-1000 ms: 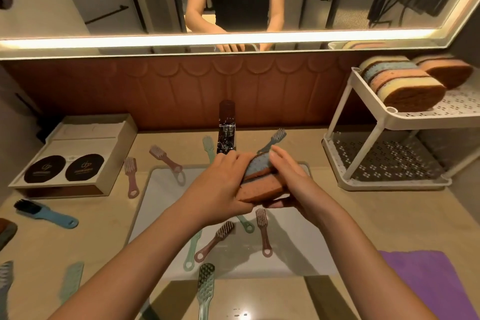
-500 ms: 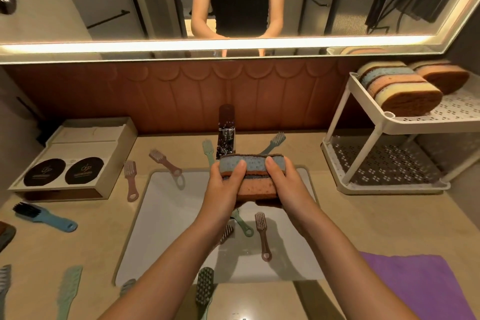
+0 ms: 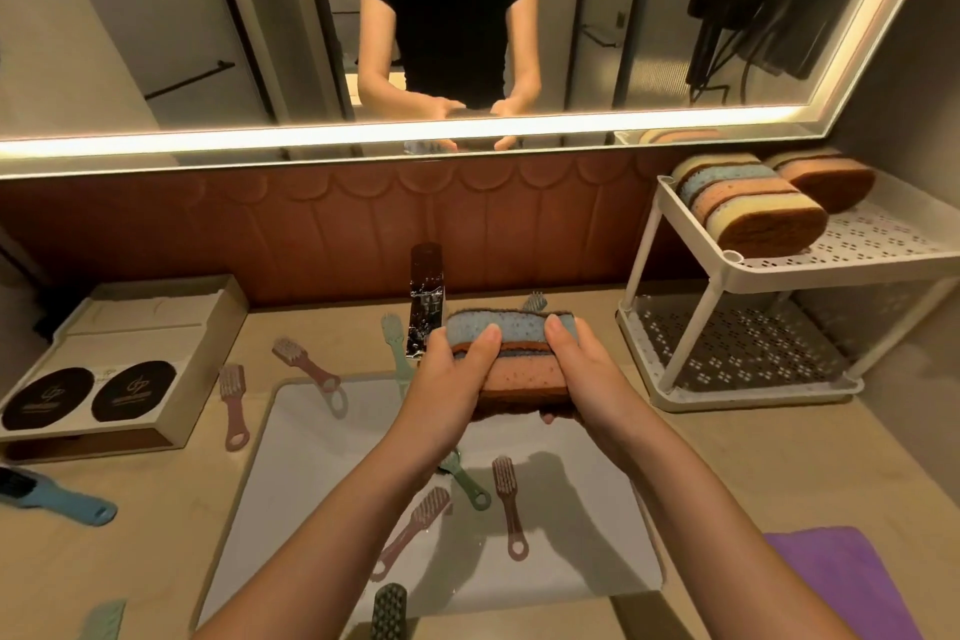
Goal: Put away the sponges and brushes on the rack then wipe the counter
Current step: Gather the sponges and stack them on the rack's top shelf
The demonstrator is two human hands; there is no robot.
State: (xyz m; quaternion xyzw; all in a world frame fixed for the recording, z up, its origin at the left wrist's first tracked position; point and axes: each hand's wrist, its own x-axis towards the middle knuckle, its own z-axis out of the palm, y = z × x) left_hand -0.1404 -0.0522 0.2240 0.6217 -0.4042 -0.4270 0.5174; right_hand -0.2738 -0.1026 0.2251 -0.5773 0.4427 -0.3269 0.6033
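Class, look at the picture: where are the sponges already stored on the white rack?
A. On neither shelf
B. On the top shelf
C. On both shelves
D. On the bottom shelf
B: the stacked sponges lie on the top shelf of the rack, while the bottom shelf shows only its perforated floor.

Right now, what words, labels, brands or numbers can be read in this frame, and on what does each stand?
No text can be read.
Two black round labels on the beige box: a pale logo and a line beneath, too small and blurred to read.
Sponges, brushes and rack: no print seen.
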